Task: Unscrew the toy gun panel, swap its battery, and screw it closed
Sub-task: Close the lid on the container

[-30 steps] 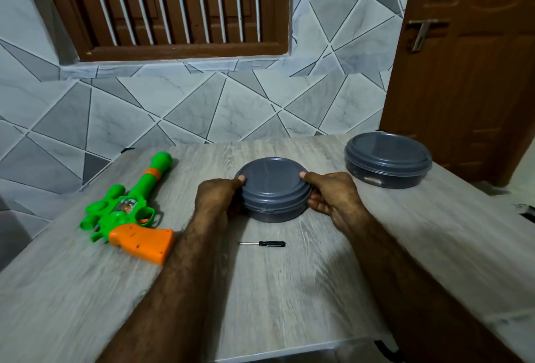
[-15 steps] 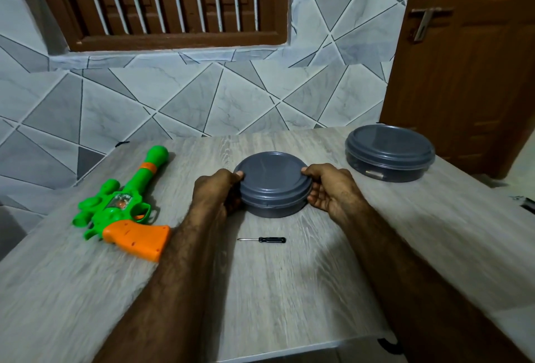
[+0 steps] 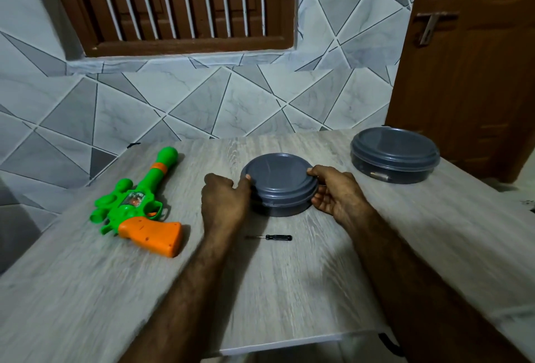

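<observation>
Wood-grain table point(image 3: 289, 290) lies bare between the forearms, back to its near edge. Just short of the hands lies the screwdriver point(image 3: 275, 237). The left hand point(image 3: 224, 203) and right hand point(image 3: 337, 194) grip opposite rims of a lidded grey container point(image 3: 279, 186), contents hidden. The toy gun point(image 3: 139, 206) lies well left of the left hand, its panel indistinct. A second container point(image 3: 393, 154) stands beyond the right hand, near the far edge.

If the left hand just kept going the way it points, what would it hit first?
The near grey container: the left hand grips its rim, so nothing lies between them.
</observation>
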The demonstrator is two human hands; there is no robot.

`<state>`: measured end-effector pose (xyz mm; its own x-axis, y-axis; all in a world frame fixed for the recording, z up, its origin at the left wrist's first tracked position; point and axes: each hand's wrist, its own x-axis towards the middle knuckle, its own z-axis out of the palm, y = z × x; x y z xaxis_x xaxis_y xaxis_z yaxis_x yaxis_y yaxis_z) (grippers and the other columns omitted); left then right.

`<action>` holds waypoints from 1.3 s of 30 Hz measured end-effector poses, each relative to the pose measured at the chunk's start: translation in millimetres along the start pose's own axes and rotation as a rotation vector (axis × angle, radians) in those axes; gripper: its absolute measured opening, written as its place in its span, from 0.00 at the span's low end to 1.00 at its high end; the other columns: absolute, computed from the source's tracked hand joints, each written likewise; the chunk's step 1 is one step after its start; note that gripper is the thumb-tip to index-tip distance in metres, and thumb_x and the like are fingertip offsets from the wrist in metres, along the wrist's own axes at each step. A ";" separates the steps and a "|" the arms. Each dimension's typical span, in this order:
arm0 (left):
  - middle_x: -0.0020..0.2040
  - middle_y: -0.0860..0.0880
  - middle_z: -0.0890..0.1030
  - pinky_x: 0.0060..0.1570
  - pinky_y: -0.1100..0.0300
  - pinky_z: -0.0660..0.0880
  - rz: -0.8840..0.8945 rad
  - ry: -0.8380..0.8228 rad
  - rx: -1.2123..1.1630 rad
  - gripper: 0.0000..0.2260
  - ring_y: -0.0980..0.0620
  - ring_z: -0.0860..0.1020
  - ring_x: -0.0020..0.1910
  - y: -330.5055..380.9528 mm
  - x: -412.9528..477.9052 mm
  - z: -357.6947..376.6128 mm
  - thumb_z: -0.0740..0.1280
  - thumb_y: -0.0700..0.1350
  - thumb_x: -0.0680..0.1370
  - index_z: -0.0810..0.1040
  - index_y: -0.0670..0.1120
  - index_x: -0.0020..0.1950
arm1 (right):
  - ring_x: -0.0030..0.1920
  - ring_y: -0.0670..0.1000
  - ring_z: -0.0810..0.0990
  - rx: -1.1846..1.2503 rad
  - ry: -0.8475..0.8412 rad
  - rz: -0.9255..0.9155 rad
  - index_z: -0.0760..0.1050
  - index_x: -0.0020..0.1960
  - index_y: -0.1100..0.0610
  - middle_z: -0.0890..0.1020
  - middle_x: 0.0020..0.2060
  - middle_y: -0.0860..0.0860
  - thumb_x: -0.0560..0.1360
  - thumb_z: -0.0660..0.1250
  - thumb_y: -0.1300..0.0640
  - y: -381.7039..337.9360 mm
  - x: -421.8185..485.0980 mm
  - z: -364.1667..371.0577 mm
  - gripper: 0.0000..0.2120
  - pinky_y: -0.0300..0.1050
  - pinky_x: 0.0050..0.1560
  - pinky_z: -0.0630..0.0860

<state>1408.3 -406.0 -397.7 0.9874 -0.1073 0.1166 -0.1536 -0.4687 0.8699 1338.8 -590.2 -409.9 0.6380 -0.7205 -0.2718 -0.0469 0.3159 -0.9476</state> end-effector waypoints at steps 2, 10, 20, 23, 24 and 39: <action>0.48 0.50 0.79 0.36 0.61 0.69 0.135 -0.182 0.104 0.12 0.56 0.75 0.42 -1.4 -14.6 -7.8 0.67 0.54 0.78 0.75 0.46 0.52 | 0.34 0.50 0.77 -0.006 -0.015 0.013 0.80 0.52 0.63 0.78 0.36 0.54 0.69 0.75 0.51 1.4 -1.1 -1.2 0.18 0.40 0.32 0.79; 0.54 0.57 0.81 0.55 0.59 0.75 0.360 -0.598 0.533 0.14 0.59 0.77 0.53 -9.5 -32.8 -7.6 0.75 0.52 0.72 0.82 0.57 0.56 | 0.35 0.52 0.81 -0.074 -0.037 0.006 0.78 0.55 0.63 0.81 0.42 0.57 0.70 0.75 0.48 -0.5 -10.4 -3.8 0.22 0.40 0.29 0.79; 0.58 0.53 0.78 0.53 0.64 0.71 0.659 -0.528 0.691 0.09 0.57 0.74 0.53 -3.4 -45.2 -9.9 0.65 0.48 0.80 0.77 0.54 0.60 | 0.38 0.54 0.82 -0.093 -0.056 -0.006 0.78 0.56 0.63 0.81 0.42 0.57 0.73 0.74 0.49 -2.3 -16.9 -6.0 0.20 0.44 0.35 0.81; 0.59 0.51 0.79 0.55 0.58 0.76 0.622 -0.545 0.680 0.11 0.53 0.77 0.55 -4.1 -50.2 -16.4 0.61 0.47 0.82 0.72 0.55 0.64 | 0.39 0.54 0.83 -0.095 -0.052 -0.005 0.78 0.56 0.63 0.82 0.42 0.57 0.73 0.73 0.49 -2.2 -16.8 -5.8 0.20 0.44 0.35 0.81; 0.59 0.50 0.79 0.54 0.57 0.77 0.588 -0.548 0.654 0.11 0.53 0.78 0.54 -4.4 -49.4 -18.5 0.60 0.47 0.82 0.71 0.56 0.64 | 0.39 0.54 0.83 -0.098 -0.052 -0.004 0.78 0.56 0.63 0.82 0.42 0.57 0.73 0.73 0.49 -2.1 -16.8 -5.9 0.20 0.44 0.35 0.81; 0.43 0.48 0.83 0.48 0.51 0.81 0.067 -0.129 -0.047 0.07 0.50 0.82 0.42 -25.8 -15.1 -24.7 0.65 0.40 0.78 0.78 0.51 0.45 | 0.37 0.53 0.82 -0.175 -0.001 -0.047 0.78 0.55 0.61 0.83 0.43 0.56 0.69 0.75 0.42 0.4 -7.9 -2.9 0.25 0.41 0.30 0.79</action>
<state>1398.4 -370.6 -410.0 0.9614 -0.2499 0.1149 -0.2137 -0.4159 0.8839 1331.5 -586.2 -408.7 0.6435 -0.7313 -0.2263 -0.1500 0.1695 -0.9740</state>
